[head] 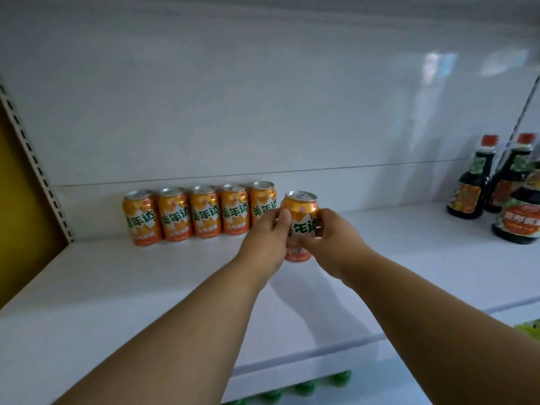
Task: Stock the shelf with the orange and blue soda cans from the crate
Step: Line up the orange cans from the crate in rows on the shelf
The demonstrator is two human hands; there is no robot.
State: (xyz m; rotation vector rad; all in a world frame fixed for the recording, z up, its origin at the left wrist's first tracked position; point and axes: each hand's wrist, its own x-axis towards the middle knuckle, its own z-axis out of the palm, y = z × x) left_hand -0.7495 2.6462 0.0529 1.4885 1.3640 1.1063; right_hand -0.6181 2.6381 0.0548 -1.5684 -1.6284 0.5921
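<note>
The orange soda can [301,213] stands upright in front of us on the white shelf [146,273], a smooth metal cylinder with a silvery lid, a pull tab and green lettering across a glossy orange wrap. We hold it from both sides: our left hand [267,239] curls its fingers round the can's left flank, the thumb lying up against the label, and our right hand [331,239] wraps the right flank, fingers bent over the lower part of the print. The can's base shows just below our hands, on or barely above the shelf board; we cannot tell which. To its left, at the back of the shelf against the pale rear panel [263,97], a row of five orange cans [201,211] stands upright, side by side and touching or nearly so; our can sits just beside the rightmost one and a little nearer to us. The shelf surface is flat, matte and slightly shadowed under our forearms. At the far right stand dark glass sauce bottles [470,191] with red caps and bright labels, well apart from the cans. A perforated metal upright [35,165] runs along the left edge.
</note>
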